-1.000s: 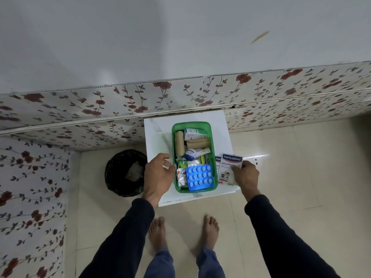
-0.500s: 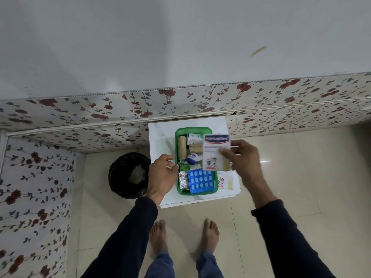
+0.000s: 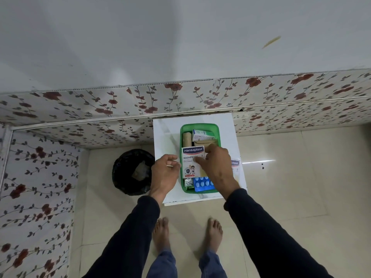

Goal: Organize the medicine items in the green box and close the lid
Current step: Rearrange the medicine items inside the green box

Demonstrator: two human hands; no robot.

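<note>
The open green box stands on a small white table. Inside lie a tan bandage roll, a white-green carton, a blue pill blister and a foil strip. A white Hansaplast plaster pack lies over the box's middle, with my right hand pinching its right edge. My left hand rests at the box's left wall, fingers curled, thumb near the pack. A second Hansaplast pack lies on the table right of the box, partly hidden by my right hand. No lid is visible.
A black bin with a dark liner stands on the floor left of the table. Floral wall panels run behind and to the left. My bare feet stand on the beige tiles in front of the table.
My right hand picked one Hansaplast pack off the table, carried it left over the box and lowered it onto the contents. The left hand stayed at the box's left side.
</note>
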